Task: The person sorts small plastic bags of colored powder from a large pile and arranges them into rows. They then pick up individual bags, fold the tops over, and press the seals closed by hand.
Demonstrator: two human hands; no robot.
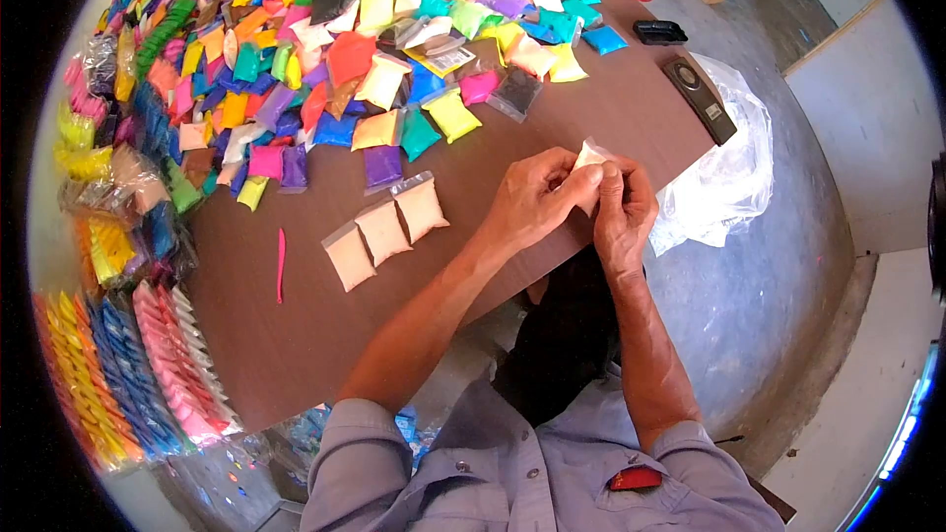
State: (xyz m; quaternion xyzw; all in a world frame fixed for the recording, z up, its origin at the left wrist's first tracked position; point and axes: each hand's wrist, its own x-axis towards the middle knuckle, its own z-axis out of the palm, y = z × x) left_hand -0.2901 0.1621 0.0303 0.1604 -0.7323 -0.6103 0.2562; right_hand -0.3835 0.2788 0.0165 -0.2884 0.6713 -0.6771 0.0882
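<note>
Between both hands, above the table's near right edge, is a small clear packet of pale peach, clay-like material [589,160]. My left hand [537,199] pinches it from the left, thumb across its face. My right hand [624,205] has thumb and fingers closed on its right side. Fingers cover much of the packet. To the left of my left hand, a peach packet [421,209] lies on the table with two more beside it in a slanted row. A thin pink plastic stick [281,266] rests farther left.
A large heap of colourful packets [325,59] covers the back of the brown table [246,355]. Bundled packets [148,374] line its left edge. A dark device [698,99] and black tray [660,33] sit at the right edge, near a clear plastic bag [724,177].
</note>
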